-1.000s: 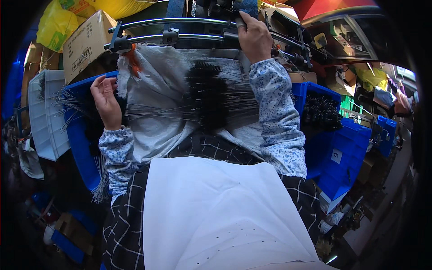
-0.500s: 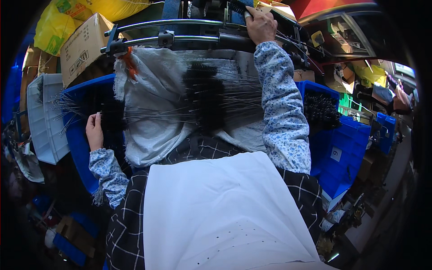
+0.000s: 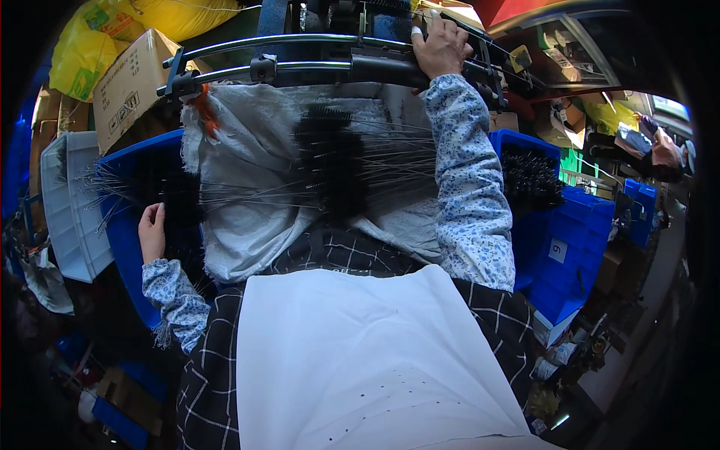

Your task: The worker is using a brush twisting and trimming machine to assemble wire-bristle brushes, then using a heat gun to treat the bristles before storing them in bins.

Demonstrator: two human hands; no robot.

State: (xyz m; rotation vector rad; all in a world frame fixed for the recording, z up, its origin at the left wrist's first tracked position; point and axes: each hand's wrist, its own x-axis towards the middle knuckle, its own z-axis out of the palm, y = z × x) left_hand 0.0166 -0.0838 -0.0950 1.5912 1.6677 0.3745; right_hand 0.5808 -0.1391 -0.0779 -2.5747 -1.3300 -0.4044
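Two hands of mine are well apart: the left hand point(image 3: 152, 234) is at the frame's left, thumb and fingertips close together just beside dark bristles point(image 3: 180, 193) at the blue bin point(image 3: 126, 259), though I cannot tell whether they pinch anything; the right hand point(image 3: 442, 49), top and right of centre, is at the machine point(image 3: 386, 69), its grip unclear. The black brushes point(image 3: 328, 161) lie piled on white cloth point(image 3: 247, 150) mid-frame, right of my left fingers, below and left of my right, wire stems point(image 3: 397, 161) running sideways toward my nearer, right sleeve point(image 3: 471, 180)
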